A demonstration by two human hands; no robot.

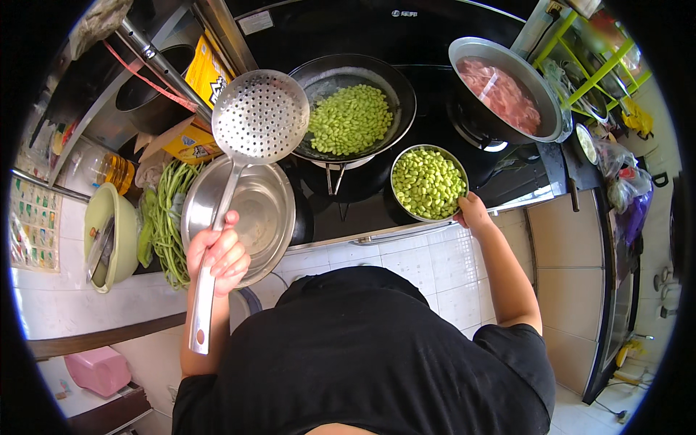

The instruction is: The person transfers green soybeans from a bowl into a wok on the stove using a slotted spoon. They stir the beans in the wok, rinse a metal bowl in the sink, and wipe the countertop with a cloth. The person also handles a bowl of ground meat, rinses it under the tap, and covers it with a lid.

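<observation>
My left hand (220, 255) is closed round the handle of a metal skimmer (262, 116), its perforated bowl raised above the counter and partly in front of the wok. With my right hand (473, 211) I grip the right rim of a metal bowl (395, 194) heaped with shelled green beans (429, 181). Behind that bowl sits a dark wok (403, 94) on the stove, with more green beans (350, 119) spread over its bottom. Below the skimmer stands a wide steel basin (287, 217) with what looks like clear water in it.
A large pot (554, 123) of pink raw meat (499, 96) stands at the back right. Long green beans (170, 221) lie left of the basin, beside a pale green bowl (123, 250). A knife handle (573, 194) juts over the right counter edge, near a green rack (594, 72).
</observation>
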